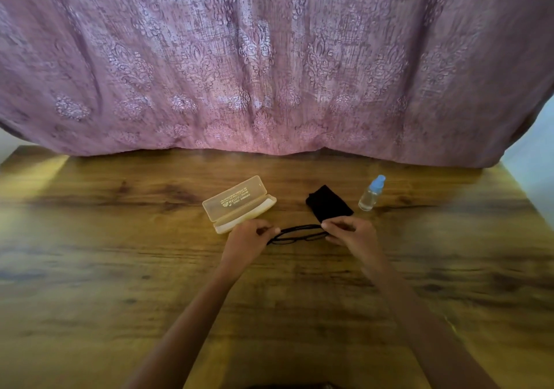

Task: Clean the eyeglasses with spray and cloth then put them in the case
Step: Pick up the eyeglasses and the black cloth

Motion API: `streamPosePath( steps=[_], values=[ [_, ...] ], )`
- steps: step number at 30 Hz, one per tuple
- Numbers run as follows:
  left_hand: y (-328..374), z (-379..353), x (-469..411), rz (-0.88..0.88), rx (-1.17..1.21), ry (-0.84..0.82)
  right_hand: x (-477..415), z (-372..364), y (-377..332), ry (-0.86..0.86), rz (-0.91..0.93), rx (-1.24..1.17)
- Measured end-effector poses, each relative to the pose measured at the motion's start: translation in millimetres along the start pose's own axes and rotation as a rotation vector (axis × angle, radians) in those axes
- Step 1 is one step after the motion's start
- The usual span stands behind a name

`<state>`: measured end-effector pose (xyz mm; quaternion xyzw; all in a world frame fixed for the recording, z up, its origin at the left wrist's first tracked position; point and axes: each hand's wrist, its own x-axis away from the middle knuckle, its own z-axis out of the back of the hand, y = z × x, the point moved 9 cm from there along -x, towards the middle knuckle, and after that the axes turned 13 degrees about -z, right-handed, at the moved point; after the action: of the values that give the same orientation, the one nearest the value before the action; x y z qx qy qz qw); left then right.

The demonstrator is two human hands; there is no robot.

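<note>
Wood-grain counter (120,268), brown, dark knots. On it: open translucent beige case (238,206), lid tipped back, left of centre; folded black cloth (328,204) to its right, apart; clear spray bottle (371,194), blue cap, upright, just right of the cloth. Black eyeglasses (299,234) nearer; contact with the counter unclear. Pink curtain (269,74) hem meets the far edge.

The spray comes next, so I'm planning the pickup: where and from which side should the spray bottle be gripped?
Grip the spray bottle round its clear body, below the blue cap, likely from the right or near side: it stands upright and the black cloth lies to its left.
</note>
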<state>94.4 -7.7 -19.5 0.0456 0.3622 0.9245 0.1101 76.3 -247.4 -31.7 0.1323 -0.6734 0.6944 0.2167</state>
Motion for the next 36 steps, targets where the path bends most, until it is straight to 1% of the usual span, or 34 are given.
streamPosePath(
  steps=[2,5,12,23,28,36],
  values=[
    [7,6,-1,-0.040,-0.022,0.047,1,-1,-3,-0.022,0.002,0.009],
    [15,14,-3,-0.051,-0.056,0.125,1,-1,-5,-0.021,0.007,0.040],
    [22,22,-7,-0.007,-0.151,0.213,4,1,-17,0.037,0.065,0.103],
    [22,39,-9,0.053,-0.044,0.349,10,4,-28,0.145,0.111,0.259],
    [16,41,-13,0.091,-0.027,0.322,13,4,-32,0.170,0.143,0.296],
    [18,41,-14,0.132,0.076,0.326,13,9,-38,0.289,0.158,0.240]
  ],
)
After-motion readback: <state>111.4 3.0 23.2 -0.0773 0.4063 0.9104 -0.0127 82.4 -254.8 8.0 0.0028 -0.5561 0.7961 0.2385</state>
